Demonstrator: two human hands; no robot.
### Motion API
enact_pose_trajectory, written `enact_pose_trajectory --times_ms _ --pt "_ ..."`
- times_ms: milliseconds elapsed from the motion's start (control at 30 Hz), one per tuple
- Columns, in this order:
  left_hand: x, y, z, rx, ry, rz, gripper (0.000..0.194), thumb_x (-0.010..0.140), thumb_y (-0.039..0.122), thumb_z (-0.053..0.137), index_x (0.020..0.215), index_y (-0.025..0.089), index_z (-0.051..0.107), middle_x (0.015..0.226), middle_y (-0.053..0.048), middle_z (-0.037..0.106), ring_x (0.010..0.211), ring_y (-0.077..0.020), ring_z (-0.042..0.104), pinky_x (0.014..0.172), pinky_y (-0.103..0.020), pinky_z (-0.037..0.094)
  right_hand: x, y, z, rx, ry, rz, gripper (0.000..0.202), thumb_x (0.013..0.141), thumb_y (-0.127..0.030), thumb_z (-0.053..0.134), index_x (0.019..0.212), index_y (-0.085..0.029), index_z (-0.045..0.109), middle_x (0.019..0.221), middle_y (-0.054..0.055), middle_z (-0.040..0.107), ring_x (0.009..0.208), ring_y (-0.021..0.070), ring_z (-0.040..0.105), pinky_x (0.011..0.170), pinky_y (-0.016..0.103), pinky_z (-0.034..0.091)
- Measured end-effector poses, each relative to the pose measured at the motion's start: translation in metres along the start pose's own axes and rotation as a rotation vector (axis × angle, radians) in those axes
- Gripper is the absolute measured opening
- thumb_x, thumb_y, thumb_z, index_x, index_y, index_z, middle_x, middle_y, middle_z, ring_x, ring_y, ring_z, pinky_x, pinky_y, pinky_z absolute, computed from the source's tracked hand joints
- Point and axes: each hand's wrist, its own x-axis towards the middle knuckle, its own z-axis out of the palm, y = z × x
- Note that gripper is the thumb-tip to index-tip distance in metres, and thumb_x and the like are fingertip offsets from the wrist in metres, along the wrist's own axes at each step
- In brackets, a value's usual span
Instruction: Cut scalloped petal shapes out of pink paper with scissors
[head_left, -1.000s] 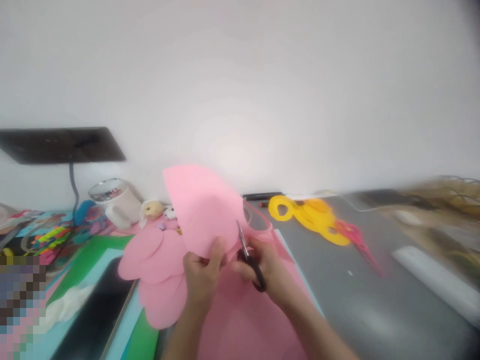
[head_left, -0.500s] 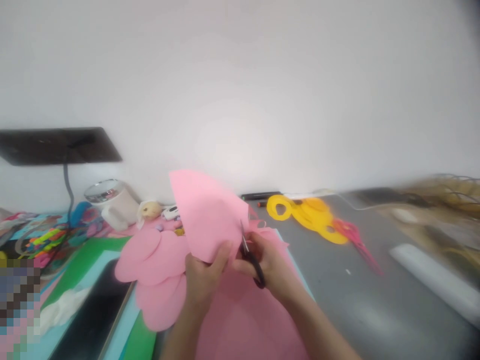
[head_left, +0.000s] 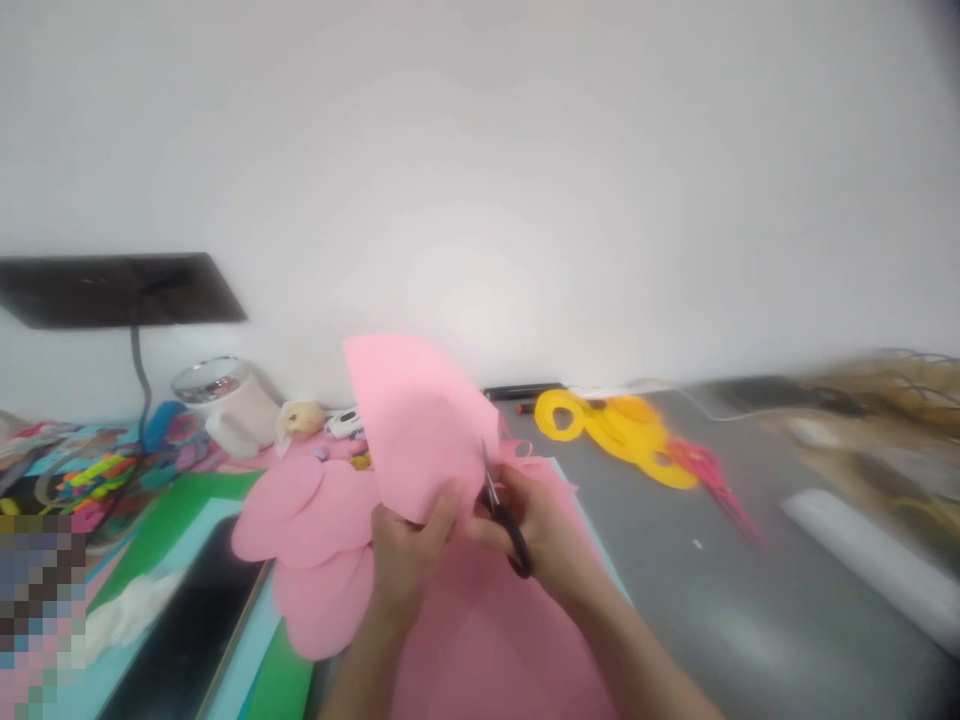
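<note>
A raised sheet of pink paper (head_left: 412,420) is pinched at its lower edge by my left hand (head_left: 412,545), the thumb lying on its front. Black-handled scissors (head_left: 509,530) sit in my right hand (head_left: 529,520), their blades at the right edge of the sheet. Below both hands lies more pink paper (head_left: 495,640). Several rounded pink cutouts (head_left: 322,520) overlap just left of my left hand.
Yellow paper rings (head_left: 630,435) and pink scissors (head_left: 716,485) lie on the grey table (head_left: 675,610) to the right. At the left are a white mug-like object (head_left: 236,410), a long black item (head_left: 184,630) and green sheets (head_left: 281,680). A white bar (head_left: 870,565) is far right.
The upper part of the raised pink sheet has shifted slightly right and curls back a little more. Both hands keep nearly the same place and grip.
</note>
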Motion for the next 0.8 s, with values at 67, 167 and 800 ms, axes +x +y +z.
enact_pose_trajectory --times_ms 67,167,800 --pt "0.0006 -0.0008 -0.0003 0.008 -0.011 0.027 0.046 0.062 0.047 0.066 0.035 0.019 0.041 0.037 0.003 0.035 0.038 -0.008 0.033 0.039 -0.024 0.027 0.0 -0.001 0.0002 -0.007 0.006 0.003 0.029 0.063 -0.02 0.079 0.075 -0.018 0.053 0.063 -0.006 0.046 0.058 0.01 0.041 0.052 0.021 0.031" --pt "0.0014 -0.002 -0.0004 0.014 -0.021 0.044 0.048 0.063 0.048 0.065 0.035 0.019 0.04 0.037 0.003 0.036 0.038 -0.0081 0.033 0.04 -0.024 0.027 -0.0005 -0.0018 0.0003 -0.017 0.005 0.017 0.028 0.064 -0.019 0.078 0.073 -0.018 0.052 0.061 -0.006 0.046 0.057 0.0098 0.04 0.051 0.021 0.03" --pt "0.0029 -0.0049 -0.0008 -0.014 -0.009 0.087 0.048 0.066 0.047 0.064 0.036 0.019 0.038 0.037 0.004 0.034 0.037 -0.0075 0.032 0.04 -0.025 0.024 -0.0025 -0.0092 0.004 -0.049 0.062 0.056 0.022 0.06 -0.007 0.067 0.065 -0.018 0.048 0.057 -0.007 0.044 0.052 0.0075 0.037 0.049 0.02 0.027"
